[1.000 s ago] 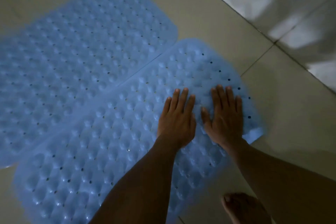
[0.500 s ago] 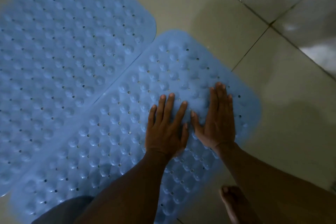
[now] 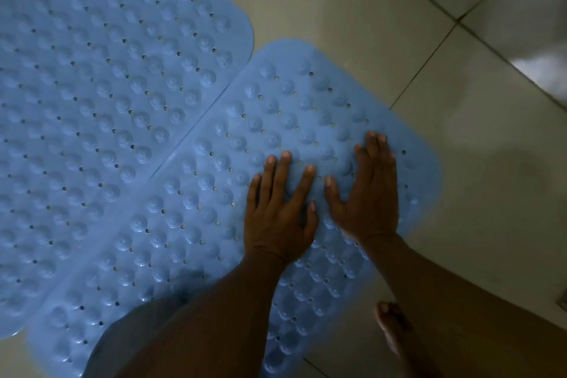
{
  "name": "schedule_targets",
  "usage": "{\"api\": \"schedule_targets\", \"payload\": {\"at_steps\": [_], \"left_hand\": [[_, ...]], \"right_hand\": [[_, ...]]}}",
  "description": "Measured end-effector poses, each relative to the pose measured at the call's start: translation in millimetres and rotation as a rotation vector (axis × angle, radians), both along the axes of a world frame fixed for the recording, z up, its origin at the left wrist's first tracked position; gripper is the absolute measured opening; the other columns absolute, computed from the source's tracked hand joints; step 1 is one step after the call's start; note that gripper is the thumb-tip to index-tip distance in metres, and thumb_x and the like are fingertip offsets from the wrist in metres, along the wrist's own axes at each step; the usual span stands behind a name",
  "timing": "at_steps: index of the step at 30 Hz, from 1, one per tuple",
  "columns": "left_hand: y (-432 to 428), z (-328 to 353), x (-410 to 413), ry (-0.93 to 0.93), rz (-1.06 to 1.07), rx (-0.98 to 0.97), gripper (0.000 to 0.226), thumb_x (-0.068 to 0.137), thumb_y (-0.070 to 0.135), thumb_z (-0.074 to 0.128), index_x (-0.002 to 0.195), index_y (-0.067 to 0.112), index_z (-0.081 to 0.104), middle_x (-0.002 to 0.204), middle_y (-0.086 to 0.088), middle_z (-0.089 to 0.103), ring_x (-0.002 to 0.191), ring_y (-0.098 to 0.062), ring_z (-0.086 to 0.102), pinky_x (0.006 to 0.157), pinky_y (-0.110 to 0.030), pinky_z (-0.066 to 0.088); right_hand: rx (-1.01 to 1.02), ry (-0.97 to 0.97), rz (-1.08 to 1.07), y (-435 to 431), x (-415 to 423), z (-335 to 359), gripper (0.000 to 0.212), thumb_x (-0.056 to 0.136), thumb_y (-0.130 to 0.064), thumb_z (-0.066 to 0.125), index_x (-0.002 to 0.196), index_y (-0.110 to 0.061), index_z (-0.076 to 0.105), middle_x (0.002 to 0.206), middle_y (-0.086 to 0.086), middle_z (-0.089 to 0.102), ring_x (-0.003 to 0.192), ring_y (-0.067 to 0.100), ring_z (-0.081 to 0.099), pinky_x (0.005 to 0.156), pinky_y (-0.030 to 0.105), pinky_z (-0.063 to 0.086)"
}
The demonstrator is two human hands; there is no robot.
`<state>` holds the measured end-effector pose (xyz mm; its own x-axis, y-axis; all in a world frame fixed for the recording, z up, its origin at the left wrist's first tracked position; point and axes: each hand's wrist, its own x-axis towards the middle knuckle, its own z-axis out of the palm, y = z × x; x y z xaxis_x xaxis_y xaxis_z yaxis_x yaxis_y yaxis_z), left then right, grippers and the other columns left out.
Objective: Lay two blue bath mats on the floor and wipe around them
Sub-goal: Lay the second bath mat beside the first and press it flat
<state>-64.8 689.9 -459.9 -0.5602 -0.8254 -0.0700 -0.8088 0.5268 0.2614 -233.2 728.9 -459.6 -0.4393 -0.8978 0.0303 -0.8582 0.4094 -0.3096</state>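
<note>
Both hands are flat on the nearer blue bath mat [image 3: 214,224], as they were a second ago. The left hand [image 3: 280,218] is just below centre with its fingers spread and straight, and the right hand [image 3: 368,193] is beside it toward three o'clock with its fingers together. Both palms press down and grip nothing. What's changed is the mat's corner by my right wrist: a second ago it was turned up pale, and now it lies flat on the tiled floor [image 3: 337,9]. The view has also dipped closer, and a grey garment [image 3: 116,347] has come in at seven o'clock. The nearer mat runs from one o'clock down to seven. The second blue bath mat [image 3: 107,86] fills the nine-to-eleven o'clock side, and their long edges meet along a diagonal seam; I cannot tell whether they overlap. Both mats are studded with bumps and small holes. A bare foot [image 3: 395,334] stands on the tile at five o'clock, just off the nearer mat's edge. A dark grout line [image 3: 429,58] crosses at two o'clock.
</note>
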Motion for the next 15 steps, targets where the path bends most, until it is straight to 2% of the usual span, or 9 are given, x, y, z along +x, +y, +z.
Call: {"api": "schedule_targets", "payload": {"at_steps": [7, 12, 15], "left_hand": [[0.2, -2.3, 2.3, -0.027, -0.024, -0.008, 0.061, 0.098, 0.046, 0.045, 0.156, 0.029, 0.037, 0.167, -0.013, 0.022, 0.156, -0.031, 0.015, 0.122, -0.05, 0.019], [0.5, 0.1, 0.7, -0.069, -0.025, -0.001, 0.06, 0.101, 0.05, 0.036, 0.157, 0.032, 0.033, 0.168, -0.011, 0.019, 0.156, -0.03, 0.012, 0.123, -0.048, 0.016], [0.4, 0.1, 4.1, -0.033, -0.014, 0.044, 0.06, 0.101, 0.052, 0.034, 0.158, 0.034, 0.03, 0.169, -0.009, 0.015, 0.157, -0.028, 0.008, 0.124, -0.047, 0.014]], "right_hand": [[0.116, 0.058, 0.008, -2.8, -0.8, 1.8, 0.064, 0.098, -0.046, 0.043, 0.144, -0.001, 0.045, 0.166, 0.016, 0.02, 0.155, 0.033, 0.011, 0.125, 0.05, 0.016], [0.076, 0.082, 0.024, -0.9, -0.2, -0.6, 0.068, 0.098, -0.049, 0.039, 0.148, -0.003, 0.037, 0.168, 0.014, 0.014, 0.156, 0.03, 0.008, 0.126, 0.048, 0.014], [0.049, 0.091, 0.032, 0.6, 1.0, -4.2, 0.069, 0.098, -0.051, 0.039, 0.148, -0.003, 0.036, 0.168, 0.014, 0.014, 0.156, 0.03, 0.009, 0.125, 0.048, 0.015]]}}
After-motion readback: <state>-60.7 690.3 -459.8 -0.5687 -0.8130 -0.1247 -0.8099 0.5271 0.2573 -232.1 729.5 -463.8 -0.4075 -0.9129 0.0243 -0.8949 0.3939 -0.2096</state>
